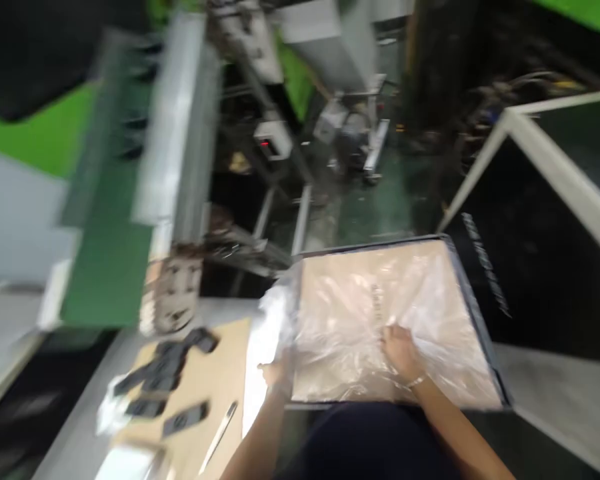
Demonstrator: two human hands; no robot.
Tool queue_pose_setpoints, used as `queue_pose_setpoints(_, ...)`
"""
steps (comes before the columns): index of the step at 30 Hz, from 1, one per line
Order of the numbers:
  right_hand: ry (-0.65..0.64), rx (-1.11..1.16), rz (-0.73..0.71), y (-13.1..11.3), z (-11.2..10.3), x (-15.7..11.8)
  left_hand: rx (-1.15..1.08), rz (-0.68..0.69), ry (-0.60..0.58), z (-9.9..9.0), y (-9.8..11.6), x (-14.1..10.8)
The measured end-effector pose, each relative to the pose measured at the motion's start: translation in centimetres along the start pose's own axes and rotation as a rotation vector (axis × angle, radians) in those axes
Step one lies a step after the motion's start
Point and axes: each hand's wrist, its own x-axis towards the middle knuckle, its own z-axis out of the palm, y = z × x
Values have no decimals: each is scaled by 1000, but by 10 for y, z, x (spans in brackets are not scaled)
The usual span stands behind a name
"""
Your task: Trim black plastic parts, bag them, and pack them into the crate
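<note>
In front of my body is a shallow dark-rimmed box (pixel 475 313) with a flat tan cardboard sheet inside. Clear plastic film (pixel 340 320), wrinkled and shiny, lies over the cardboard. My right hand (pixel 403 350) rests on the film near the middle, its fingers curled in and closed on the plastic. At the box's left side, my left hand (pixel 276 373) is closed around the edge, partly blurred, with one finger or thumb sticking out to the left. Whitish plastic (pixel 270 327) hangs over that same edge, beside the left hand.
On the left, a cardboard-covered bench (pixel 220 373) holds several black parts (pixel 163 373) and a pale pen-like tool (pixel 220 433). A green conveyor belt (pixel 107 267) with a metal rail stands beyond. A black panel with a pale frame (pixel 535 247) rises at right.
</note>
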Motion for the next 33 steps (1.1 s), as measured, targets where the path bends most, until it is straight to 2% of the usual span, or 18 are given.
queue_pose_setpoints(1,5,-39,-37,-4,7,12,2,-88,86,-11,-18,7)
queue_pose_setpoints(3,23,-104,-89,-9,19,23,16,-180,190,-19,-41,15)
queue_pose_setpoints(6,46,-179,-119,-11,30,19,19,-130,235,-10,-45,23)
queue_pose_setpoints(10,65,-238,-119,-10,41,13,9,36,226,1,-20,34)
queue_pose_setpoints(15,72,-255,-113,-9,46,16,30,125,281,-1,11,37)
queue_pose_setpoints(19,70,-239,-110,-7,49,16,54,303,173,-5,26,32)
queue_pose_setpoints(23,69,-218,-98,-4,51,16,67,445,42,-5,48,44)
queue_pose_setpoints(28,71,-210,-111,-1,50,13,41,452,-72,15,92,62)
queue_pose_setpoints(33,38,-197,-151,3,47,11,10,351,-69,40,122,51)
